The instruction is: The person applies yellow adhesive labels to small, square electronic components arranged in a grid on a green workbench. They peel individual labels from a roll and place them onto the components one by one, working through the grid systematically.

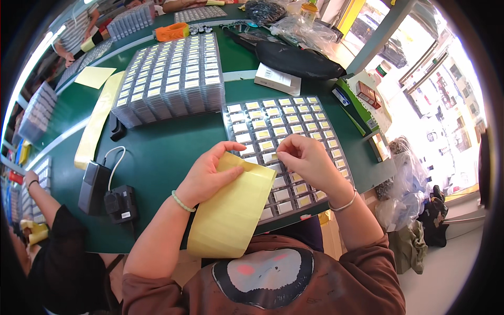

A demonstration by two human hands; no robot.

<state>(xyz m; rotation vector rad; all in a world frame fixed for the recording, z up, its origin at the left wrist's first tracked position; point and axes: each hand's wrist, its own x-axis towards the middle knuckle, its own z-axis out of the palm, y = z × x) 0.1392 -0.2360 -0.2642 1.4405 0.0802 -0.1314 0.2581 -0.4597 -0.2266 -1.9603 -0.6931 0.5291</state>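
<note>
My left hand (210,173) grips a sheet of yellow backing paper (232,212) by its top edge, thumb in front. The sheet hangs over the table's front edge towards my lap. My right hand (309,161) is pinched over a clear plastic tray (271,217), with a small yellow sticker (274,156) at its fingertips, against a white block in the tray. Rows of small white blocks fill the tray. Those on the right and upper middle bear yellow patches; the left column (240,128) and several lower blocks look plain white. My hands and the sheet hide part of the tray.
A tall stack of filled trays (169,78) stands at the back left. Left of me lie a black power bank (93,188) and a black adapter (120,204) with a white cable. A white box (277,78) and a green carton (356,104) sit behind. A co-worker's arm (43,199) reaches in at left.
</note>
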